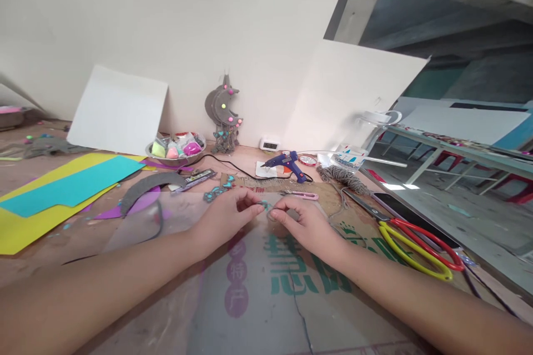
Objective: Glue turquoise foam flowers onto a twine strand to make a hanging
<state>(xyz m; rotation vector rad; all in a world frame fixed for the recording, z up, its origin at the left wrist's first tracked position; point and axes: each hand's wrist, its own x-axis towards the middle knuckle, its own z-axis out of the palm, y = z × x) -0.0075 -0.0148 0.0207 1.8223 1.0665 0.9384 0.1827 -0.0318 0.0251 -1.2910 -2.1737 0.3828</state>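
My left hand [228, 218] is above the printed sheet on the table, thumb and fingertips pinched on a small teal piece [264, 205]. Close beside it on the right, my right hand [306, 223] pinches a thin grey cord [272, 213] next to the teal piece. The fingertips of both hands nearly meet. Small grey and teal pieces [215, 193] lie just beyond my left hand. Behind my right hand is a pink cutter [300, 195]. A dark strand [297, 305] runs over the sheet towards me.
A blue glue gun [291, 165], a ball of grey yarn [343, 178] and a clear jug [362, 136] stand at the back. Red and yellow scissors [420, 247] lie right. Left are coloured sheets [70, 186] and a bowl [175, 161]. A grey moon ornament [224, 108] hangs behind.
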